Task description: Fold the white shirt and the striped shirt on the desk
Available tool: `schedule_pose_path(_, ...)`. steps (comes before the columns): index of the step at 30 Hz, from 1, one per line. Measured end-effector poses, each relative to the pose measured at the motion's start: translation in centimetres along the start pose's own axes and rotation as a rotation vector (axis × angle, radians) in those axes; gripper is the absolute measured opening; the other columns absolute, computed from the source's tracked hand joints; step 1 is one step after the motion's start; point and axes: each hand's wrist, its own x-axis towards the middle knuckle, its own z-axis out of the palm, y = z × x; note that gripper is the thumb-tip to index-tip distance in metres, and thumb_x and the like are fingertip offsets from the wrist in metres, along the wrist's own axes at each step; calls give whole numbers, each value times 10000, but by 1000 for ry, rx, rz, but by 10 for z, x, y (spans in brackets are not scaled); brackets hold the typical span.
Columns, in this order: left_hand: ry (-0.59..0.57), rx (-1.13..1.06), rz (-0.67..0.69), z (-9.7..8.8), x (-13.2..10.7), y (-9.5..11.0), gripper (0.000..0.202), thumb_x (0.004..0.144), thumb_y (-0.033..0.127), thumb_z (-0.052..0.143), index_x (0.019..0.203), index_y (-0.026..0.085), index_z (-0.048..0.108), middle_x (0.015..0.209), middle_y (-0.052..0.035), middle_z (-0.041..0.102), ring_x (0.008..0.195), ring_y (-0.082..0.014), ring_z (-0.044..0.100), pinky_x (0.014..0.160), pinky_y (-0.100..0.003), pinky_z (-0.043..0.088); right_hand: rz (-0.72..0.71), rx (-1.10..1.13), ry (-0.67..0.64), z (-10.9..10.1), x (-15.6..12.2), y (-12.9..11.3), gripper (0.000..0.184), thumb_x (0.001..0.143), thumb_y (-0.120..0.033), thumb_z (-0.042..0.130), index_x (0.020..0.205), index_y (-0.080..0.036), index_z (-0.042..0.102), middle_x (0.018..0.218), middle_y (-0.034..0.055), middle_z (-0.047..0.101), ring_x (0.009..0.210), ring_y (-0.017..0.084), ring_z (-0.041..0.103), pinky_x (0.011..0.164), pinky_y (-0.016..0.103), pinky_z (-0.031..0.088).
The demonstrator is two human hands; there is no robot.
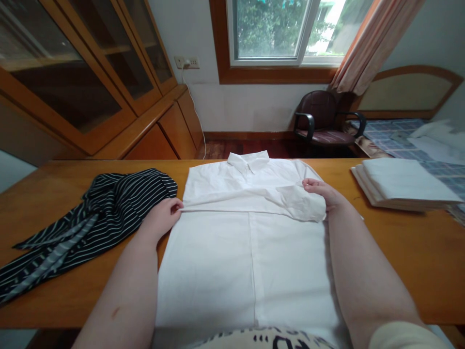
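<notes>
A white shirt [214,257] lies spread on the table, its collar [249,162] at the far side and its lower end towards me. Across its chest runs a white sleeve [232,200], laid flat from right to left with some creases near the right. My left hand [165,215] pinches the sleeve's end at the shirt's left edge. At the right side my right hand [321,190] has its thumb and fingers closed on the sleeve's fabric near the shoulder; part of its grip is hidden by cloth.
A black garment with white stripes [123,203] lies crumpled on the wooden table [407,261] at left. A stack of folded white cloth [407,179] sits at right. Beyond are a chair [321,116], a bed [385,133] and a glass-fronted cabinet [134,114].
</notes>
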Motion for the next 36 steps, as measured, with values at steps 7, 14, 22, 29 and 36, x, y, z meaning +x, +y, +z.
schedule_pose_path(7,-27,-95,55,4,6,-18,245,758,380,509,869,247,683,1014,-26,694,945,-226,622,837,-292,467,-90,96,75,-7,-10,-7,305,524,-264,736,743,-228,526,605,-50,567,476,126,514,464,244,394)
schedule_pose_path(14,-28,-146,63,5,5,-18,289,751,379,537,939,224,692,1039,-47,688,914,-214,628,810,-284,479,83,-70,0,-12,-30,-18,366,510,-278,801,791,-212,577,631,-28,592,469,125,528,431,236,392)
schedule_pose_path(22,-69,-109,32,-3,1,-14,263,742,424,546,843,223,682,870,-34,688,769,-208,620,671,-277,464,236,-487,170,-19,-59,-17,418,509,-380,819,828,-206,611,560,-26,552,421,97,447,372,220,306)
schedule_pose_path(29,-122,-136,-13,-1,0,-16,293,730,443,557,880,205,641,837,-38,661,765,-218,606,686,-299,460,274,-897,176,-16,-76,3,342,639,-447,723,821,-191,585,604,-6,575,458,113,500,428,239,360)
schedule_pose_path(36,-59,-228,-196,2,9,0,368,790,461,494,1011,200,629,997,-64,690,919,-245,630,789,-314,463,351,-1307,107,5,-71,3,300,758,-472,615,786,-179,674,769,97,691,645,221,621,589,304,413)
